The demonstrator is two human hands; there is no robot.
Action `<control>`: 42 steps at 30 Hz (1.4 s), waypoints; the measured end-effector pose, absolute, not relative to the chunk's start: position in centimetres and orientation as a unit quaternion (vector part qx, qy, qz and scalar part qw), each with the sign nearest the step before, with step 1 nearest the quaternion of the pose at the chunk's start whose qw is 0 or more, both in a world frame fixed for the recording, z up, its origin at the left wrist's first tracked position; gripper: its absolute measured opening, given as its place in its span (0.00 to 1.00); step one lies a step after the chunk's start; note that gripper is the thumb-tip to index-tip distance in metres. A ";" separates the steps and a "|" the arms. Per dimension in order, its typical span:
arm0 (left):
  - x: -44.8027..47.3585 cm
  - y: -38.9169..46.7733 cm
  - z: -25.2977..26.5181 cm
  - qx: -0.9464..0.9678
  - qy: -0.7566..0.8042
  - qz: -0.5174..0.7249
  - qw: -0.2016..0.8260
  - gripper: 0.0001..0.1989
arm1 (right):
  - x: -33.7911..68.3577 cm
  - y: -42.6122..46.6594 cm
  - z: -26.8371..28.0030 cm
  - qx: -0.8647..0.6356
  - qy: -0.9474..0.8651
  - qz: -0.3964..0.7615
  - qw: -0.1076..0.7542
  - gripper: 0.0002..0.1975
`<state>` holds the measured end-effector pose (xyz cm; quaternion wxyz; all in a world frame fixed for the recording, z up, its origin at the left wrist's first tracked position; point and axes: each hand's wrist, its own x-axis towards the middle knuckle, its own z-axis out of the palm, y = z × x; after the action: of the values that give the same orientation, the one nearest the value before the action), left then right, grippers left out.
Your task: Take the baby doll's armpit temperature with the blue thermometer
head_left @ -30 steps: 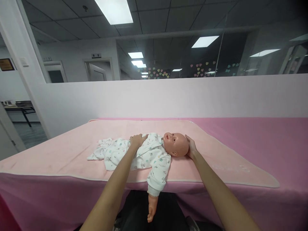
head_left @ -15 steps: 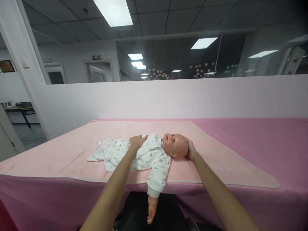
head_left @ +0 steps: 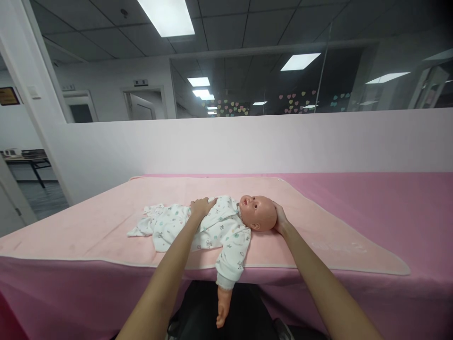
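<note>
A baby doll (head_left: pixel 221 226) in a white printed outfit lies on its back across a peach mat (head_left: pixel 116 245), head to the right. Its near arm hangs over the mat's front edge, the bare forearm and hand (head_left: pixel 224 307) dangling. My left hand (head_left: pixel 202 207) is laid over the doll's torso, gripping it with the thumb toward the chest; its other fingers are mostly hidden. Cupped round the crown of the bald head (head_left: pixel 260 215) is my right hand (head_left: pixel 279 217), fingers partly hidden behind it.
Beneath the mat is a pink cloth (head_left: pixel 371 203) covering the table and draping down its front. A white low wall (head_left: pixel 255 144) with glass above runs along the back. To the far left, a table (head_left: pixel 31 160) stands beyond an opening.
The view has tilted very slightly. Both hands and the doll keep their places.
</note>
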<state>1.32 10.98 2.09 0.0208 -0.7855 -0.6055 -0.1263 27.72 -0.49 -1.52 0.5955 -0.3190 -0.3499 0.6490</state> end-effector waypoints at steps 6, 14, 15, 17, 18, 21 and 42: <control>1.4 10.9 2.2 -0.786 -0.606 -0.124 0.020 0.35 | 27.7 -0.9 -1.2 -0.321 -0.343 0.646 0.602 0.28; 1.3 10.8 2.3 -0.784 -0.608 -0.121 0.017 0.35 | 27.6 -0.8 -1.3 -0.319 -0.352 0.649 0.594 0.28; 1.3 10.8 2.3 -0.785 -0.607 -0.122 0.017 0.35 | 27.7 -0.9 -1.3 -0.316 -0.353 0.649 0.596 0.29; 1.3 10.8 2.3 -0.785 -0.606 -0.125 0.017 0.35 | 27.9 -1.0 -1.4 -0.317 -0.350 0.645 0.601 0.30; 1.3 10.8 2.3 -0.785 -0.606 -0.125 0.016 0.35 | 27.9 -0.9 -1.4 -0.320 -0.347 0.642 0.604 0.30; 1.4 10.8 2.2 -0.785 -0.606 -0.127 0.014 0.35 | 27.8 -0.6 -1.4 -0.331 -0.341 0.644 0.599 0.27; 1.3 10.7 2.2 -0.787 -0.600 -0.143 0.012 0.35 | 27.5 -1.0 -1.2 -0.322 -0.363 0.635 0.601 0.25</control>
<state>1.32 10.70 2.20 0.0116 -0.7874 -0.5996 -0.1426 27.53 -0.97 -1.18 0.6006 -0.3218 -0.3633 0.6354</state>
